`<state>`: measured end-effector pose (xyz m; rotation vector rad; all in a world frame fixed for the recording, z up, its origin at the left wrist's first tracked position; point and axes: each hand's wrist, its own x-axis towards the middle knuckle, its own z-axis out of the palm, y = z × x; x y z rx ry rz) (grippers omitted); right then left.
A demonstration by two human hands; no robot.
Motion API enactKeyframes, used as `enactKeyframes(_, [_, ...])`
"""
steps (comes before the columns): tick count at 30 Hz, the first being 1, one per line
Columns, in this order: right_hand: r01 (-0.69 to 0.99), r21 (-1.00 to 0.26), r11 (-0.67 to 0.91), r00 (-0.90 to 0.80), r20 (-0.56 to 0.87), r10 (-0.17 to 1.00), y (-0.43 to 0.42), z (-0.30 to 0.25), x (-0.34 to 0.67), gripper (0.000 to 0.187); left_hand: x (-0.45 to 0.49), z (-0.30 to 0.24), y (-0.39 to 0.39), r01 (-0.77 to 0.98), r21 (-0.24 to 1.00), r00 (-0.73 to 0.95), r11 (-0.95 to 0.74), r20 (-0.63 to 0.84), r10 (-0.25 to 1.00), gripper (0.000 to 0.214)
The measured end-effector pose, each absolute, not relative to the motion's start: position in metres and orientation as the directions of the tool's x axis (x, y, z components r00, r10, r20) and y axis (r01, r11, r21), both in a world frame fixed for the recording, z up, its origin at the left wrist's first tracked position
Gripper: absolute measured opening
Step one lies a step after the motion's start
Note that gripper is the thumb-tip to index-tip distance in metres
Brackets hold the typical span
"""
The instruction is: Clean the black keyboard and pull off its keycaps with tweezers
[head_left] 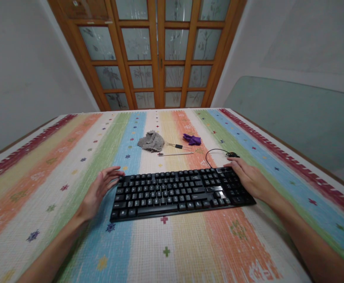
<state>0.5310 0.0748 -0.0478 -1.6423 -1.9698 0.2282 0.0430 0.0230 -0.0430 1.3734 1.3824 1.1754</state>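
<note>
A black computer keyboard [160,192] lies on the striped tablecloth, slightly askew, with its keys facing up. My left hand [96,194] is at its left end, fingers stretched and a little apart, with the fingertips at the far left corner. At the other end, my right hand [250,179] reaches over the number pad and grips the far edge near the right corner. Behind that hand lies the keyboard's black cable [211,152], partly coiled.
Beyond the keyboard lie a crumpled grey cloth [151,141], a purple cloth [192,139], a thin-handled brush [176,154] and a small tool with a black middle [178,146]. The striped tablecloth [166,251] covers the table. Wooden glazed doors [160,63] stand behind.
</note>
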Motion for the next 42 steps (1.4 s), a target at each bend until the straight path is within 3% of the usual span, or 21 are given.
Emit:
enactKeyframes(9, [0.856,-0.438,0.274,-0.129,0.333,0.934,0.075,-0.046,0.527,0.053,0.049,-0.044,0.024,0.169,0.985,-0.070,-0.028,0.041,0.997,0.078])
enactKeyframes(16, [0.846,-0.350,0.402,-0.236,0.430,0.871,0.087,-0.031,0.500,0.038,0.051,-0.050,0.022,0.364,0.922,0.003,-0.134,0.143,0.990,0.074])
enactKeyframes(19, [0.841,-0.280,0.463,-0.357,0.355,0.864,0.105,-0.023,0.472,0.031,0.048,-0.051,0.023,0.382,0.910,0.028,-0.162,0.164,0.986,0.075])
enactKeyframes(25, [0.910,-0.052,0.410,-0.398,0.162,0.903,0.161,-0.013,0.410,0.028,0.042,-0.051,0.028,0.375,0.907,0.048,-0.191,0.187,0.981,0.071])
enactKeyframes(28, [0.908,-0.005,0.419,-0.415,0.132,0.900,0.189,-0.014,0.388,0.027,0.041,-0.054,0.029,0.379,0.901,0.060,-0.210,0.203,0.977,0.071])
enactKeyframes(36, [0.910,0.002,0.415,-0.413,0.100,0.905,0.225,-0.029,0.368,0.019,0.041,-0.055,0.028,0.415,0.874,0.118,-0.253,0.224,0.967,0.066])
enactKeyframes(42, [0.933,-0.092,0.349,-0.335,0.144,0.931,0.227,-0.024,0.369,0.009,0.042,-0.055,0.028,0.433,0.857,0.143,-0.279,0.240,0.960,0.067])
